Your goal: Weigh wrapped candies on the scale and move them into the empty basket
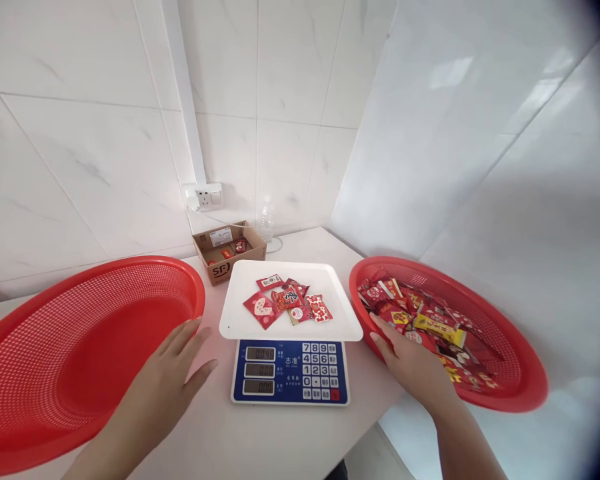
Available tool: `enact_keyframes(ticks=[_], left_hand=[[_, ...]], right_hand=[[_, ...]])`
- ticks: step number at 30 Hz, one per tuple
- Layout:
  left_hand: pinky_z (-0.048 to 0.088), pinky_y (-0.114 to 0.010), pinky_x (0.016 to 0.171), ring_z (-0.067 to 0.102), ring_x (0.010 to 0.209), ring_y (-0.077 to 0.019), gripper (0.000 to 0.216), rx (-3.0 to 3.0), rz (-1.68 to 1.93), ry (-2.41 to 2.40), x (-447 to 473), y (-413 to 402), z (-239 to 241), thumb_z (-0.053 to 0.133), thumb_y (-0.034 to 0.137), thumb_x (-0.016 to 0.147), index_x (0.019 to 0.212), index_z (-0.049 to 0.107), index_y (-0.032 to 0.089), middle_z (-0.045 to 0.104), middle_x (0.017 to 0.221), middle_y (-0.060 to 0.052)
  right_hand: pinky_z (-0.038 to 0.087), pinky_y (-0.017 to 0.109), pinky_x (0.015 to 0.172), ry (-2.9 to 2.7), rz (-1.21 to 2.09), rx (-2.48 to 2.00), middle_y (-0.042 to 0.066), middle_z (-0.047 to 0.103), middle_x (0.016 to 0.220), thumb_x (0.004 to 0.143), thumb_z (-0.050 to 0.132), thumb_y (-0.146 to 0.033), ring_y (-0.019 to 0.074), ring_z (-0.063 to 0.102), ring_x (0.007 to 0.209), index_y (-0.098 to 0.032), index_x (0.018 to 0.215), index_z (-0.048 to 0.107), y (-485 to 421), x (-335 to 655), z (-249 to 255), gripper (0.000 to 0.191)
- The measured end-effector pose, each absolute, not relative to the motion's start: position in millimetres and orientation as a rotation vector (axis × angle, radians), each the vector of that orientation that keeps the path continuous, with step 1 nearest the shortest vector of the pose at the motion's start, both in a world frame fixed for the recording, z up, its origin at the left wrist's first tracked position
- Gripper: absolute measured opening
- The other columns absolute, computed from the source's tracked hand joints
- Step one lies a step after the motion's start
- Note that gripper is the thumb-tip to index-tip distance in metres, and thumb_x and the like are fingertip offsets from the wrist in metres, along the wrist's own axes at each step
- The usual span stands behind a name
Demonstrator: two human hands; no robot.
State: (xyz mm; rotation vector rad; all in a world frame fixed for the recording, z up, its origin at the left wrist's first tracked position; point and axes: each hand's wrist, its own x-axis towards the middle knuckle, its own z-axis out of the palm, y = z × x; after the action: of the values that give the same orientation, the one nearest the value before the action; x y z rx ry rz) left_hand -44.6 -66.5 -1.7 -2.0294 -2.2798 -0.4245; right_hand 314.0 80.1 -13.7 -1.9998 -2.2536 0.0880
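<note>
A blue-faced digital scale (291,371) with a white weighing tray (240,293) sits in the middle of the white table. Several red candy packets (286,301) lie on the tray. My left hand (173,370) lies flat and open on the table beside the empty red mesh basket (70,347), fingers spread, holding nothing. My right hand (413,363) reaches over the near rim of the right red basket (520,373), which is full of red and yellow candy packets (437,327). Its fingers rest among the packets; a grip on any of them does not show.
A small open cardboard box (230,250) with a few red packets stands behind the scale by the tiled wall. A clear plastic bottle (266,223) stands next to it, below a wall socket (207,197). The table's front edge runs near my right forearm.
</note>
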Motion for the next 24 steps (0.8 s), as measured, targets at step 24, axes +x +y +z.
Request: enact_keyframes(ticks=[24], left_hand=[[0.046,-0.033,0.07,0.057,0.089,-0.0257,0.036,-2.578,-0.158,-2.331,-14.4,61.5,39.3,0.062,0.041,0.067,0.096,0.055,0.021,0.062,0.095,-0.007]], right_hand=[[0.054,0.034,0.066,-2.317,0.029,-1.922,0.006,0.065,0.115,0.09,0.024,-0.044,0.0234,0.068,0.086,-0.027,0.137,0.041,81.9,318.9,-20.3,0.052]])
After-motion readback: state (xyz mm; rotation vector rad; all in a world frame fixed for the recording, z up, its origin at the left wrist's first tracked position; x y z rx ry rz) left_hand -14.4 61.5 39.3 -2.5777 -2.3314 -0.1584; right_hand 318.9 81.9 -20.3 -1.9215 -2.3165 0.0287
